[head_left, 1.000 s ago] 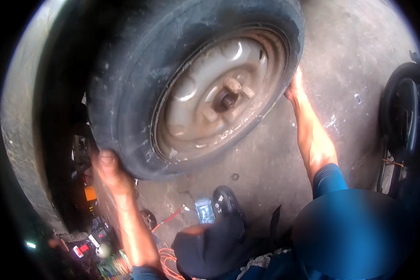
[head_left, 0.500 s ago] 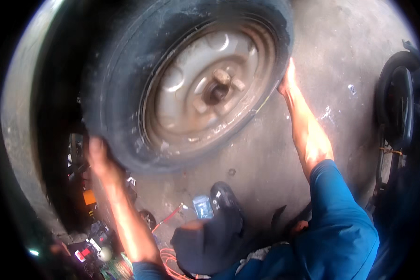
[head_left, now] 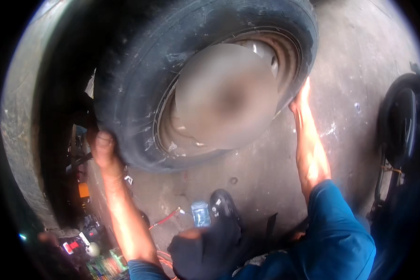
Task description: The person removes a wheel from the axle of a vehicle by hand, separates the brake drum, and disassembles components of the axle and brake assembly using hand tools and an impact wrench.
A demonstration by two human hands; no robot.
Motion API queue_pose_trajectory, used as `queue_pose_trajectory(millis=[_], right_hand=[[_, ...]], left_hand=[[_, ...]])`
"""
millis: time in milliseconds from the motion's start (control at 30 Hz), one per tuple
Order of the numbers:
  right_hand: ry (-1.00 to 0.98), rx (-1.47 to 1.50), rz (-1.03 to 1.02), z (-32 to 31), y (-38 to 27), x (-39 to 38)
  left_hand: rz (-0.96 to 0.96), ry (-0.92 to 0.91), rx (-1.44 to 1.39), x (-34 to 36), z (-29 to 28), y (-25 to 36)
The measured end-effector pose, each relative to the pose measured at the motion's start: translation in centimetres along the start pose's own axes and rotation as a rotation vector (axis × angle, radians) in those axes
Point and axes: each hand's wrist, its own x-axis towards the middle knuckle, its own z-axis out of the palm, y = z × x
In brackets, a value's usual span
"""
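Observation:
Between my hands is a large black tyre (head_left: 130,102) on a worn steel wheel rim (head_left: 291,56), tilted and raised off the floor. The middle of the rim is blurred. My left hand (head_left: 103,145) grips the tyre's lower left edge, thumb showing and the other fingers behind the rubber. On the right side my right hand (head_left: 302,98) holds the tyre's edge from beneath; its fingers are mostly hidden behind it.
A clear blue plastic bottle (head_left: 200,214) stands beside my shoe (head_left: 223,205). A red hose (head_left: 165,218) lies near it. Assorted tools and parts (head_left: 91,242) clutter the lower left. At the right is another dark wheel-shaped thing (head_left: 401,116). A grey curved wall (head_left: 21,116) borders the left.
The wheel has shifted to the right in the picture and turned slightly, its face tilting more. Both hands have kept hold and moved along with it.

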Motion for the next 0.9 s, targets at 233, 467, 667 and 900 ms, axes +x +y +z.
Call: queue_pose_trajectory(millis=[233,467,667,900], right_hand=[[-0.1,-0.022,0.002,-1.1,1.8,3.7],[0.029,0.052,-0.024,-0.4,0.3,0.2],[-0.024,0.027,0.009,-0.6,1.1,1.7],[-0.129,-0.04,-0.042,0.4,-1.2,0.8]], left_hand=[[-0.061,0.177,-0.136,0.7,3.7,1.1],[-0.002,0.111,-0.159,-1.8,1.5,0.1],[-0.013,0.059,-0.155,-0.5,-0.8,-2.2],[-0.213,0.283,-0.298,-2.0,3.5,0.2]])
